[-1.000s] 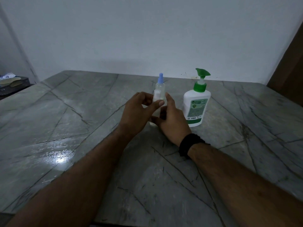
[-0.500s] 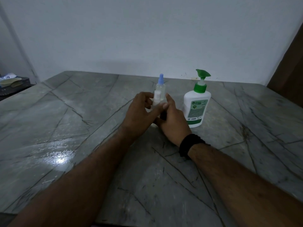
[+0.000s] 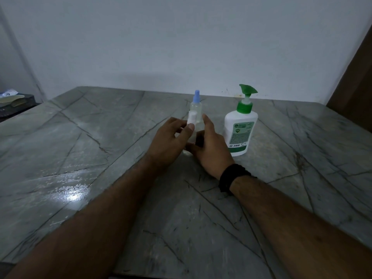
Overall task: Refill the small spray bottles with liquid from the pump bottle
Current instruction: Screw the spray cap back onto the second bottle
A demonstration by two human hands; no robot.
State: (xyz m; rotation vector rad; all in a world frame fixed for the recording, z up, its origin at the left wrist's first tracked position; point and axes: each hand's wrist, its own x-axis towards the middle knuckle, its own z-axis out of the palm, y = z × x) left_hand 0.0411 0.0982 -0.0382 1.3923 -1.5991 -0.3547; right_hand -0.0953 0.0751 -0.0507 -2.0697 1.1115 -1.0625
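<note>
A small clear spray bottle with a white cap (image 3: 191,118) stands on the marble table (image 3: 100,150) between my hands. My left hand (image 3: 171,140) pinches its white cap with thumb and fingers. My right hand (image 3: 211,151) wraps the bottle's lower body, which is mostly hidden, with the index finger raised beside it. Just behind stands a second small clear spray bottle with a blue cap (image 3: 196,105), untouched. The white pump bottle with a green pump head (image 3: 240,129) stands upright to the right of my right hand, close to it.
A dark box with papers (image 3: 14,102) sits off the table's far left corner. A brown door or panel (image 3: 354,93) rises at the right. The white wall (image 3: 181,47) runs along the table's back edge.
My left fingers have shifted slightly on the white cap. The bottle, my right hand and the other bottles stay where they were.
</note>
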